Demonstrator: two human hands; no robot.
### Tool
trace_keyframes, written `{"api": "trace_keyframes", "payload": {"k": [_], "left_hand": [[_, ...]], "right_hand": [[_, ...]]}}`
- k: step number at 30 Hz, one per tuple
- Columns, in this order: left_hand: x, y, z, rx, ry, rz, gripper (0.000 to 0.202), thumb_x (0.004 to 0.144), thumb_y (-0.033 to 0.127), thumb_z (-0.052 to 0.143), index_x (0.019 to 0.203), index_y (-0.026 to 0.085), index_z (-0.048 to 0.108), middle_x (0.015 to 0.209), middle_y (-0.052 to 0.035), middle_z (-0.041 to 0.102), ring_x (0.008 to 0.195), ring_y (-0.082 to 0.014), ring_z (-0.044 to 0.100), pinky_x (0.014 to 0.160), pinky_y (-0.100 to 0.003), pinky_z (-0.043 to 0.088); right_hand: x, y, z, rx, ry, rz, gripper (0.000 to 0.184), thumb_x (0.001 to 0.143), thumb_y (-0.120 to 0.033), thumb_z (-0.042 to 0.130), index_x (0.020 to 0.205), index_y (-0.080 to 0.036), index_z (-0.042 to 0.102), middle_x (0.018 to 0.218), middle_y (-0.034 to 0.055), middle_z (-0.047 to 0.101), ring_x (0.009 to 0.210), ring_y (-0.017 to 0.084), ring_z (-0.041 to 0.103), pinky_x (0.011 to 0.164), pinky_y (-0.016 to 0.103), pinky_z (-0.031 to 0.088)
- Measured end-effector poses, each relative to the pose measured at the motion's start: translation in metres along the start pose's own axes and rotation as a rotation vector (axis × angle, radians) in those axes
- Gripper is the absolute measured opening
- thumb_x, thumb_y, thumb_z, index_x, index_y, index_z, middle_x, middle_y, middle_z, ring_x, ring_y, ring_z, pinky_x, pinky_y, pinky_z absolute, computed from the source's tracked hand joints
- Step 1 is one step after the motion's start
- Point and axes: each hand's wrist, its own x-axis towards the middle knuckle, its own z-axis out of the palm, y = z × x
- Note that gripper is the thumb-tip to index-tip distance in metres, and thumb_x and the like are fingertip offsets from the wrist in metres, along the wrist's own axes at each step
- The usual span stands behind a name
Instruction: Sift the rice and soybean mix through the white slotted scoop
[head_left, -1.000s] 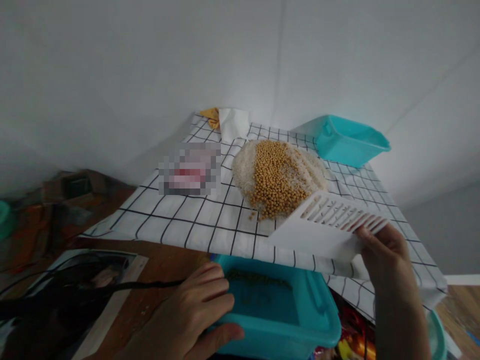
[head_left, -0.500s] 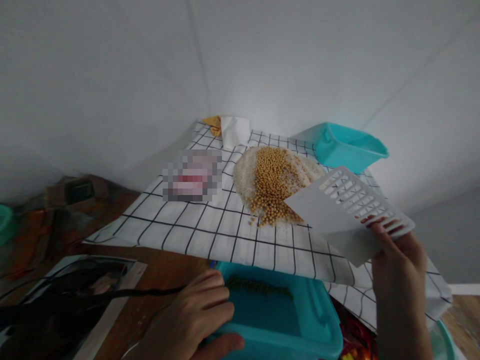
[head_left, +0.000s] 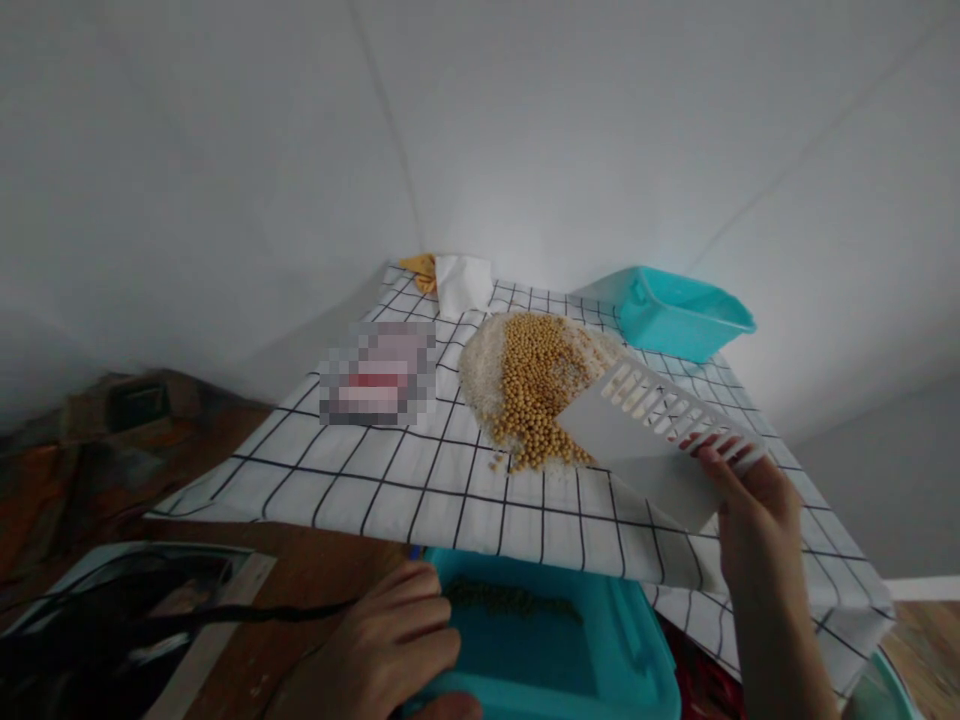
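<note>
One white slotted scraper [head_left: 634,442], pinched in right hand [head_left: 761,520] beside heaped soybeans [head_left: 534,365] and pale grains [head_left: 478,368]; one lower turquoise bin [head_left: 570,692], rim grasped by left hand [head_left: 386,635].

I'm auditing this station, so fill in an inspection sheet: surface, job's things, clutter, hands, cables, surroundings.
Surface: white checked cloth, hanging over the near edge.
Job's things: beans heaped on pale grains; slotted scraper at the heap's near right; near bin below the cloth's edge, green bits inside; far bin on the cloth.
Clutter: white sheet and yellow piece at the back; pixelated item at left, unidentifiable.
Hands: right hand holds the scraper's slotted end; left hand at the near bin's left rim, grip unclear.
Cables: one black cable, running behind the left hand.
Surroundings: pale wall behind; box at far left.
</note>
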Motion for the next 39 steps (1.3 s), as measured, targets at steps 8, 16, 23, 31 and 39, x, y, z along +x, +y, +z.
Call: {"api": "trace_keyframes", "payload": {"k": [8,16,23,31,39], "left_hand": [[-0.007,-0.001,0.004,-0.032,-0.049,-0.041,0.043,0.104,0.042,0.042,0.068,0.020,0.051,0.066,0.0012,0.057,0.069,-0.0156,0.056,0.074,-0.029,0.045],[-0.017,-0.001,0.010,-0.087,-0.076,-0.145,0.032,0.100,0.039,0.052,0.073,0.021,0.054,0.071,0.0024,0.059,0.076,-0.0166,0.058,0.090,-0.032,0.046],[-0.013,0.001,0.006,-0.083,-0.044,-0.107,0.029,0.098,0.037,0.056,0.073,0.022,0.056,0.070,0.0026,0.060,0.074,-0.0168,0.057,0.083,-0.029,0.048],[-0.006,0.004,0.005,-0.012,0.032,-0.069,0.033,0.099,0.041,0.053,0.071,0.023,0.057,0.068,0.0029,0.058,0.071,-0.0160,0.057,0.083,-0.027,0.050],[-0.004,0.007,0.003,0.001,0.018,-0.060,0.035,0.101,0.037,0.050,0.070,0.023,0.056,0.066,0.0030,0.058,0.070,-0.0158,0.056,0.076,-0.026,0.050]], "right_hand": [[-0.005,-0.008,-0.002,0.052,-0.071,0.022,0.022,0.068,-0.034,0.083,0.078,-0.018,0.071,0.083,0.0057,0.071,0.083,0.022,0.068,0.080,0.035,0.050],[-0.006,-0.016,-0.025,0.084,0.079,-0.032,0.022,0.065,-0.030,0.084,0.070,-0.019,0.066,0.078,0.0012,0.065,0.084,0.019,0.064,0.087,0.037,0.049],[-0.037,-0.018,-0.067,-0.052,0.237,0.051,0.022,0.071,-0.034,0.081,0.082,-0.019,0.069,0.086,0.0011,0.068,0.084,0.018,0.063,0.081,0.030,0.048],[-0.057,-0.011,-0.076,-0.133,0.252,0.186,0.031,0.067,-0.040,0.083,0.082,-0.017,0.069,0.087,0.0041,0.072,0.083,0.020,0.067,0.071,0.028,0.052],[-0.050,-0.015,-0.051,-0.054,0.132,0.149,0.021,0.074,-0.031,0.080,0.085,-0.018,0.068,0.086,0.0028,0.070,0.077,0.017,0.065,0.070,0.028,0.051]]}}
